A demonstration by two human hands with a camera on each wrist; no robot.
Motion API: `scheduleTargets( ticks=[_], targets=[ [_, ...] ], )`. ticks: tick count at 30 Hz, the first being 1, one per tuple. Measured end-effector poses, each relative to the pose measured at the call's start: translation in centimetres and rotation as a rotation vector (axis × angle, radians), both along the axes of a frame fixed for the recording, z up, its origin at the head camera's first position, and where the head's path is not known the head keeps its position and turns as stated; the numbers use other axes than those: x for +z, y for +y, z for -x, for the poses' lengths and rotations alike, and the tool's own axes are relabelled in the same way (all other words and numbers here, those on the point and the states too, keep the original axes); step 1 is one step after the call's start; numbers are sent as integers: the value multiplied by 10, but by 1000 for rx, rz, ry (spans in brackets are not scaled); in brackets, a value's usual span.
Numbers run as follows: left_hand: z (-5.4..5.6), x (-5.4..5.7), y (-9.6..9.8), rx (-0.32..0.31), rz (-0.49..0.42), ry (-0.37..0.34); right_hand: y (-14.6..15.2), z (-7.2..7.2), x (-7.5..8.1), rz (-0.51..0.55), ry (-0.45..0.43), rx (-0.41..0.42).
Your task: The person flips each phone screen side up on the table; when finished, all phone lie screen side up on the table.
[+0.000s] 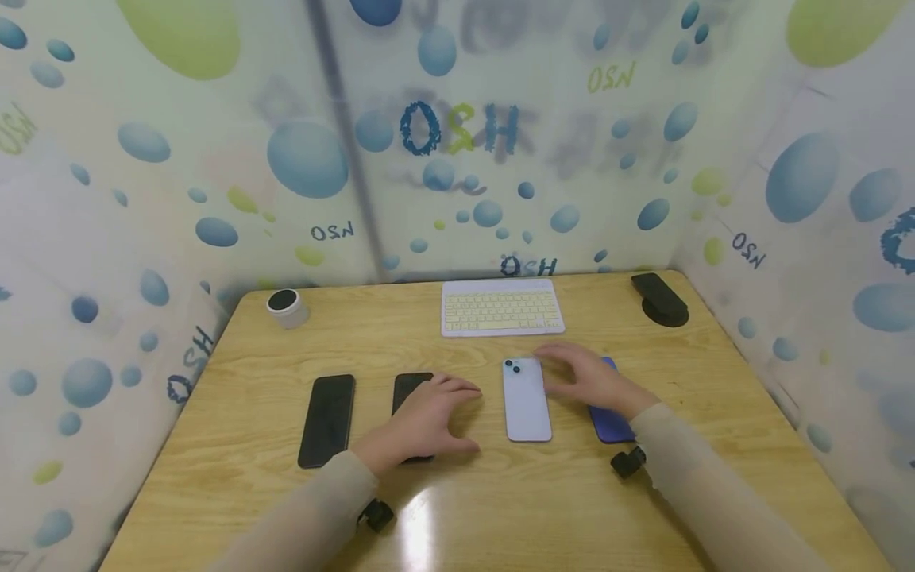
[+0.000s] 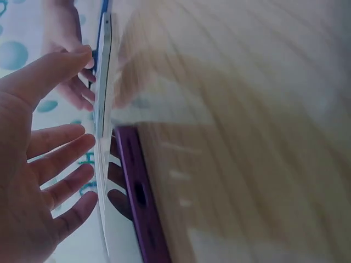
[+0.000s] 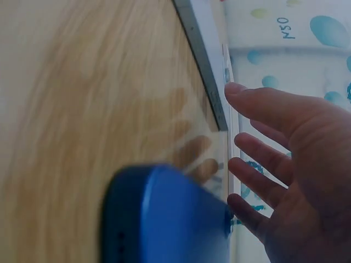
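Note:
A pale lilac phone (image 1: 527,401) lies back up on the table between the two hands, its camera bump at the far left corner. My left hand (image 1: 427,417) hovers to its left with fingers spread and nothing in them. Beneath that hand is a dark phone (image 1: 407,387), partly covered; its purple edge (image 2: 140,192) shows in the left wrist view. Beside the lilac phone's right edge is my right hand (image 1: 589,381), fingers loosely extended; whether the thumb touches the phone I cannot tell. A blue phone (image 1: 611,427) lies partly hidden under the right hand and wrist.
Another black phone (image 1: 327,421) lies at the left. A white keyboard (image 1: 503,308) is at the back middle. A white cylinder with a black top (image 1: 288,308) stands back left, and a black stand (image 1: 661,300) back right. Patterned curtains (image 1: 457,199) enclose the wooden table (image 1: 236,413).

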State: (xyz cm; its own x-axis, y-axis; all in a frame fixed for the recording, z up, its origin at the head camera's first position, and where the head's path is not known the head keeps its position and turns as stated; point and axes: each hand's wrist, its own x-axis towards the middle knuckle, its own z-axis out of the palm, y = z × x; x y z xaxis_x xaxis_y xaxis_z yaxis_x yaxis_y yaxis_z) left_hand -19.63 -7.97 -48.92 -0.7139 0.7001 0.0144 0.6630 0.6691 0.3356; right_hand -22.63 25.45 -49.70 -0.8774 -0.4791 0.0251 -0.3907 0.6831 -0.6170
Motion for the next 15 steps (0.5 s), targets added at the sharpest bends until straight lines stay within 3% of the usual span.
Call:
scheduleTargets(
  ticks=[7,15],
  targets=[
    [2,-2,20,-16,18,14,13,-1,-6,-48,56,8],
    [5,-4,38,0,23,1,14,1,-10,-64,37,9]
  ],
)
